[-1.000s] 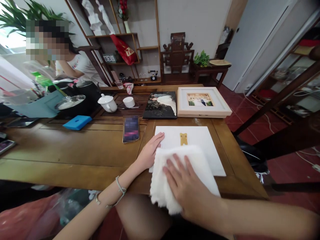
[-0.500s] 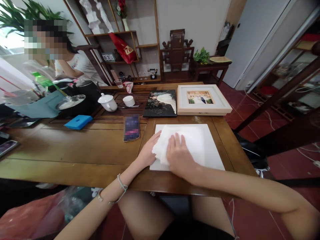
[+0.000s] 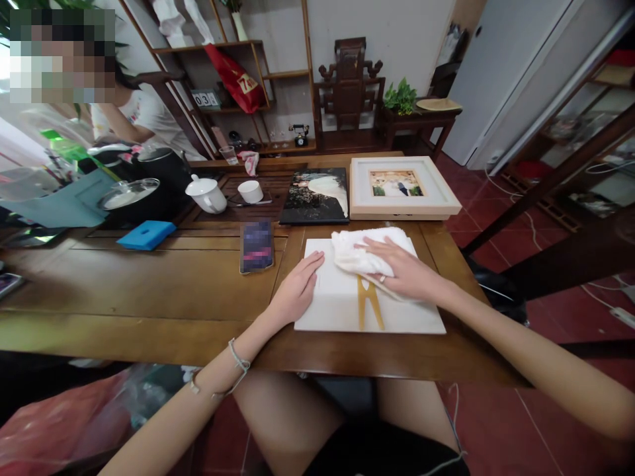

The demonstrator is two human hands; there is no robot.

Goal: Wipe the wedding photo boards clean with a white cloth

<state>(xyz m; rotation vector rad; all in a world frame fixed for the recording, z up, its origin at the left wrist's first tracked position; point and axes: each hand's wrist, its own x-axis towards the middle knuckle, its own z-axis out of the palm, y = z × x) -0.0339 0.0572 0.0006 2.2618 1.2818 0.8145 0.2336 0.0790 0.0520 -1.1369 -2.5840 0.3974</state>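
Observation:
A white board (image 3: pixel 327 311) lies flat near the table's front edge. My left hand (image 3: pixel 297 284) rests flat on its left side, fingers stretched out and holding nothing. On the upper right of the board, my right hand (image 3: pixel 397 264) presses a bunched white cloth (image 3: pixel 354 251), its fingers laid over the folds. Below the cloth, a golden-yellow shape with two splayed legs (image 3: pixel 370 307) shows on the board. Its top is hidden by the cloth, and I cannot tell whether it is printed or a separate piece.
Behind the board are a dark photo panel (image 3: pixel 317 198) and a pale wooden picture frame (image 3: pixel 404 208). A phone (image 3: pixel 256 248), a blue block (image 3: pixel 146 235), a lidded white cup (image 3: pixel 207 195) and a small white bowl (image 3: pixel 251 192) stand to the left. A person (image 3: pixel 143 119) sits across the table.
My right hand has moved right and away from me with the cloth, which is now bunched. The golden shape has come into sight. My left hand now lies clear of the cloth.

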